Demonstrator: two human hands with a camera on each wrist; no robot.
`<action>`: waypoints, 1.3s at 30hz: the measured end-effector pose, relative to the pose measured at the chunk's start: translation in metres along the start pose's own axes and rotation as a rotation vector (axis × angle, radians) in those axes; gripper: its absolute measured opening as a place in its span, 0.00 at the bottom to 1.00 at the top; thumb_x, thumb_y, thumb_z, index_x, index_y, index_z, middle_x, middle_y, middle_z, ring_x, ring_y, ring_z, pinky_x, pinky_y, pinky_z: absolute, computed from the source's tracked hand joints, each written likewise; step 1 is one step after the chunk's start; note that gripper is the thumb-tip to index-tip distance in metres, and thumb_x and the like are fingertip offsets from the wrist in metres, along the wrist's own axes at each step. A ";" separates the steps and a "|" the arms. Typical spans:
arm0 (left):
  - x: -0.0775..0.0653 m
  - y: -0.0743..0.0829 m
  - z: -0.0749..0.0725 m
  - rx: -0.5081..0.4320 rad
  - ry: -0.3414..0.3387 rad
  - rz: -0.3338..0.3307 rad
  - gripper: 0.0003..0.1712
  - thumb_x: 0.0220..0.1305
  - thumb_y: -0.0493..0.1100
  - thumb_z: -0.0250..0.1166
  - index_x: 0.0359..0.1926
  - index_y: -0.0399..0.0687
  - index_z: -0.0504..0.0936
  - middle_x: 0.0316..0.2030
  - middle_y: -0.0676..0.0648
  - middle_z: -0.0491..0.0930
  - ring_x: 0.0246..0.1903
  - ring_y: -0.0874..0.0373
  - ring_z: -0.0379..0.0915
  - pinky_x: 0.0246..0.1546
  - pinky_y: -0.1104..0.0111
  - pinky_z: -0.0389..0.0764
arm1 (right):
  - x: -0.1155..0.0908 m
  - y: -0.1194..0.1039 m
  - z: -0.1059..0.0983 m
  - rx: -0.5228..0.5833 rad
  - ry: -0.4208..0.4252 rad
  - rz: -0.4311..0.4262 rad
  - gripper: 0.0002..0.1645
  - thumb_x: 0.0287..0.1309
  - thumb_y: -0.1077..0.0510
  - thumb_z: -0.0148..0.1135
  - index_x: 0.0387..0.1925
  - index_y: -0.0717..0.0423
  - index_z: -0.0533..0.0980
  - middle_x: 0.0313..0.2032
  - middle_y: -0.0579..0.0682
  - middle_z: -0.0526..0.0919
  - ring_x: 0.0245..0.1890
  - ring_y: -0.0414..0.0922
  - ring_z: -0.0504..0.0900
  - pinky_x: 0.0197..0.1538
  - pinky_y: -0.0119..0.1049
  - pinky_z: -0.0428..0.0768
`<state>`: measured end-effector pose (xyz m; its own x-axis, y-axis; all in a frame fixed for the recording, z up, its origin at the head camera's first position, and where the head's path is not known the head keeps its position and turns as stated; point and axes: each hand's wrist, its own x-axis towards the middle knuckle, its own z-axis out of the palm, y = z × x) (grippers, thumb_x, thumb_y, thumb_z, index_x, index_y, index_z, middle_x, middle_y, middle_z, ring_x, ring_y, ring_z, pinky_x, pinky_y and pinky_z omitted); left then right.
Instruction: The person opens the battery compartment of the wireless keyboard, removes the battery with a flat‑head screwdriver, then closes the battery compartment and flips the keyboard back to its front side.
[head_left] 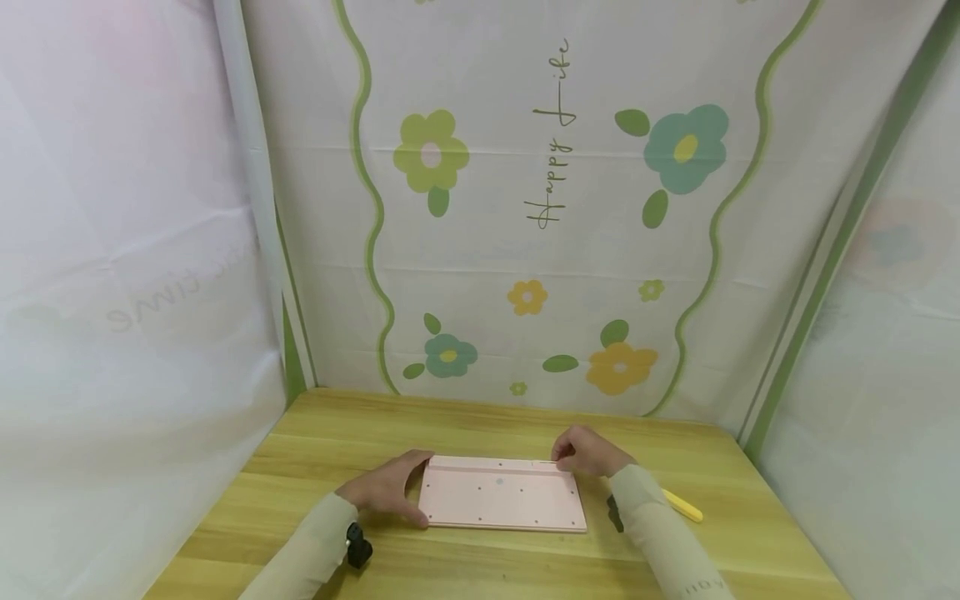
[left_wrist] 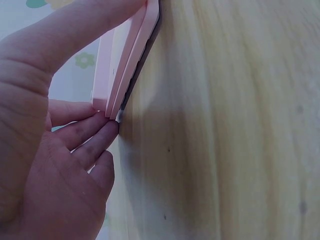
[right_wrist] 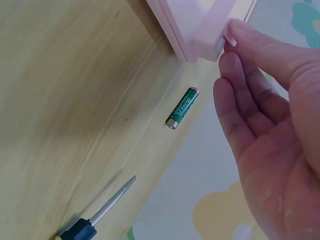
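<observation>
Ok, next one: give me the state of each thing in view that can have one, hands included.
Pink panel: lying flat on the wooden table, screw-hole side up, held at both ends.
Left hand: grips the panel's left edge.
Right hand: fingertips on the panel's far right corner.
Battery: loose, lying on its side beyond that corner.
Screwdriver: lying untouched, right of the panel.

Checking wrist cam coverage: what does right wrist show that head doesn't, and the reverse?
Only the right wrist view shows a green battery lying on the wood beside the pink panel's corner, and a screwdriver with a metal tip and black collar. Only the head view shows the left hand holding the panel's left edge, a yellow handle behind the right sleeve, and the flowered backdrop. Both show the pink panel, the right hand at its far right corner, and the wooden table.
</observation>
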<state>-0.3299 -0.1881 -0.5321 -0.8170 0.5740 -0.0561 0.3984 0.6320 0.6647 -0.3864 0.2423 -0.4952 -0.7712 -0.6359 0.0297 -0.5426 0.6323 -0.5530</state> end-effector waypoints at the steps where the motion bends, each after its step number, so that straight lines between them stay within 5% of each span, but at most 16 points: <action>1: 0.000 0.000 0.000 -0.001 -0.001 0.000 0.71 0.49 0.60 0.85 0.82 0.36 0.55 0.79 0.37 0.61 0.79 0.38 0.58 0.77 0.38 0.63 | 0.000 0.001 0.000 -0.001 0.003 -0.004 0.04 0.64 0.71 0.69 0.35 0.64 0.87 0.33 0.54 0.89 0.29 0.36 0.77 0.33 0.27 0.79; 9: 0.003 -0.005 0.001 0.004 0.001 -0.009 0.71 0.48 0.62 0.85 0.82 0.38 0.56 0.79 0.38 0.61 0.79 0.39 0.58 0.78 0.38 0.62 | 0.000 0.000 0.005 -0.027 0.041 -0.009 0.05 0.61 0.73 0.70 0.35 0.64 0.88 0.35 0.55 0.91 0.33 0.45 0.86 0.35 0.28 0.83; 19: 0.004 -0.007 0.001 0.009 0.009 -0.007 0.71 0.47 0.61 0.86 0.81 0.37 0.56 0.78 0.38 0.63 0.78 0.40 0.59 0.78 0.38 0.62 | -0.004 -0.010 0.008 -0.100 0.094 -0.013 0.05 0.59 0.72 0.73 0.35 0.63 0.90 0.34 0.52 0.88 0.34 0.43 0.85 0.36 0.27 0.84; 32: 0.005 -0.005 0.001 0.004 0.012 -0.010 0.72 0.47 0.61 0.86 0.82 0.36 0.56 0.79 0.36 0.62 0.79 0.37 0.58 0.78 0.38 0.62 | -0.005 -0.005 0.012 -0.138 0.124 -0.051 0.06 0.56 0.73 0.74 0.34 0.63 0.91 0.29 0.50 0.84 0.30 0.38 0.76 0.35 0.25 0.79; 39: 0.006 -0.007 0.001 0.001 0.013 -0.003 0.71 0.47 0.61 0.86 0.81 0.36 0.56 0.78 0.37 0.62 0.78 0.38 0.59 0.78 0.38 0.62 | -0.003 -0.002 0.016 -0.164 0.124 -0.121 0.10 0.57 0.75 0.71 0.25 0.62 0.89 0.22 0.44 0.69 0.25 0.32 0.56 0.29 0.24 0.62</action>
<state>-0.3366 -0.1882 -0.5379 -0.8238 0.5649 -0.0482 0.3961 0.6343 0.6639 -0.3779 0.2359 -0.5076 -0.7268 -0.6585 0.1953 -0.6725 0.6245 -0.3971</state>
